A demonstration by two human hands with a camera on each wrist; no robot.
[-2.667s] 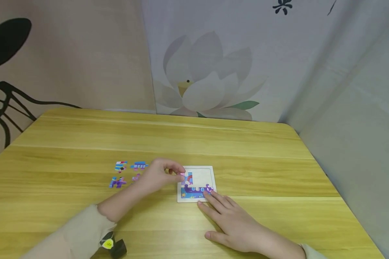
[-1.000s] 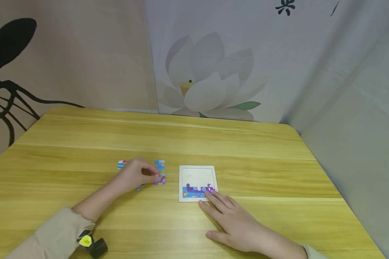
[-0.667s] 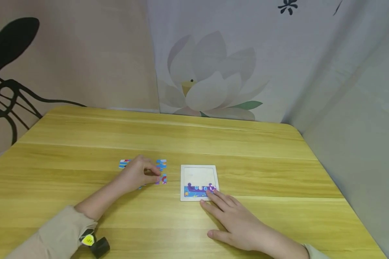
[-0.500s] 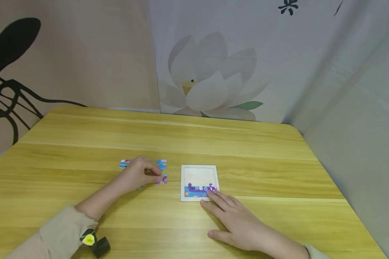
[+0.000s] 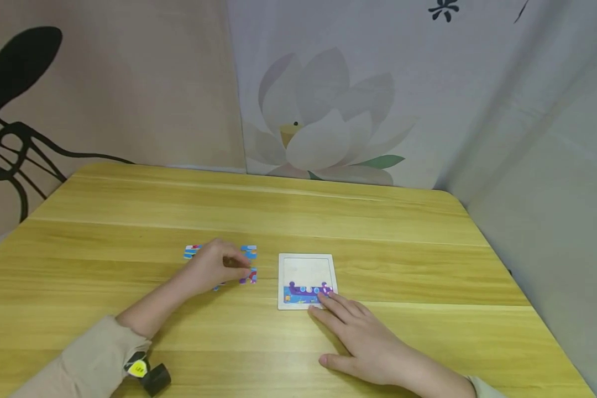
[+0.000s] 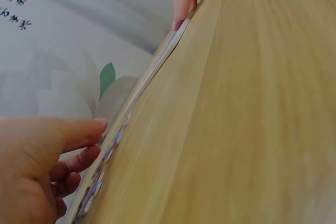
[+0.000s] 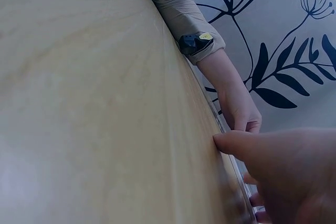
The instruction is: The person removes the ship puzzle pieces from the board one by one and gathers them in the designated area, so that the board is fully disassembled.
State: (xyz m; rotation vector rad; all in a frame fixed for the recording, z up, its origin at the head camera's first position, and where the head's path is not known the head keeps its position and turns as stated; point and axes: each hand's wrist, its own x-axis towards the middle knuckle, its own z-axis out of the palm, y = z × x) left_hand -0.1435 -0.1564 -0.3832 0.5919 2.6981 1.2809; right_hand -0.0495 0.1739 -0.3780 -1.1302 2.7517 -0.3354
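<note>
A white puzzle board lies on the yellow wooden table, with one row of blue and purple pieces along its near edge. My right hand lies flat, its fingertips pressing the board's near right corner. My left hand rests left of the board among loose pieces, fingers loosely curled, fingertips touching them. In the left wrist view my left hand has its thumb out beside the loose pieces, with the board beyond. The right wrist view shows my right hand and left hand.
Another loose piece peeks out behind my left hand. A small black device with a yellow tag hangs at my left sleeve. Patterned fabric walls close in the table at the back and right.
Earlier my left hand pinched a piece at the board's upper left. It has since drawn left to the loose pieces, and the board holds only its near row. My right hand stayed put.
</note>
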